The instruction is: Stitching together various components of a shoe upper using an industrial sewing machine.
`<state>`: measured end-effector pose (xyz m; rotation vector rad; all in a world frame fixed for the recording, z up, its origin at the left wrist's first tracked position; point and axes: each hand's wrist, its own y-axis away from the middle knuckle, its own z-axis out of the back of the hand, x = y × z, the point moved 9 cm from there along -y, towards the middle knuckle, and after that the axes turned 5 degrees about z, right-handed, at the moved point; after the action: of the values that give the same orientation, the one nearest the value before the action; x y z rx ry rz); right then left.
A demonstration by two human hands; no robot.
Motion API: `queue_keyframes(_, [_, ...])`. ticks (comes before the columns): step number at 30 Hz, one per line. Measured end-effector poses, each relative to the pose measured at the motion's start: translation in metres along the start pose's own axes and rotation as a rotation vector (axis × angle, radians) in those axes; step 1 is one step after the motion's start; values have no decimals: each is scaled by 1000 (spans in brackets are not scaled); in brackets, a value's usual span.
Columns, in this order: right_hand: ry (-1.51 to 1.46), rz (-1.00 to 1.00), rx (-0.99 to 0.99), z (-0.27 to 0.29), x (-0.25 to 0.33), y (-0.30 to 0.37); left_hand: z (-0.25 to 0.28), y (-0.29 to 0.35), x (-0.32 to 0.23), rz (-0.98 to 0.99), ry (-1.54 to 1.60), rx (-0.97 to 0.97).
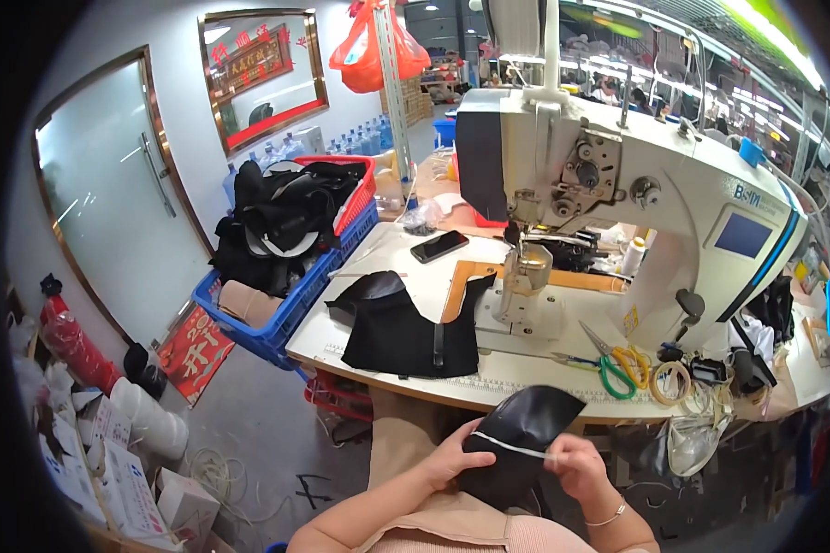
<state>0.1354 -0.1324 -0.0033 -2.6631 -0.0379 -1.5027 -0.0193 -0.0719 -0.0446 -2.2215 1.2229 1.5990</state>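
Observation:
A curved black piece that looks like leather [532, 417] is held over my lap, just off the near table edge. My left hand [449, 460] grips its left side, thumb on top and fingers behind. Across the piece runs a narrow white strip [500, 444], whose right end is pinched in the closed fingers of my right hand [576, 464]. Beyond my hands, a flat black cut piece [392, 327] with a strap-like tab lies on the table [406, 385], left of the white sewing machine [692, 221].
Scissors with green handles [617, 379], yellow-handled scissors [632, 359] and a tape roll [670, 382] lie at the table's front right. A phone [440, 245] rests behind the cut piece. On the left, a blue crate [286, 324] and red basket [360, 198] hold black pieces.

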Motion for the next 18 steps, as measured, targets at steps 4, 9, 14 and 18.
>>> queue_keyframes(4, [83,183,40,11,50,-1,14,-8,5,-52,-277,75])
queue_keyframes(9, [-20,291,-476,87,80,-51,-50,-17,-23,-140,-293,268])
queue_keyframes(14, [-116,629,-709,164,96,-95,-13,-28,-31,-104,84,273])
queue_keyframes(18, [1004,518,-735,176,110,-98,-9,-37,-40,-63,643,370])
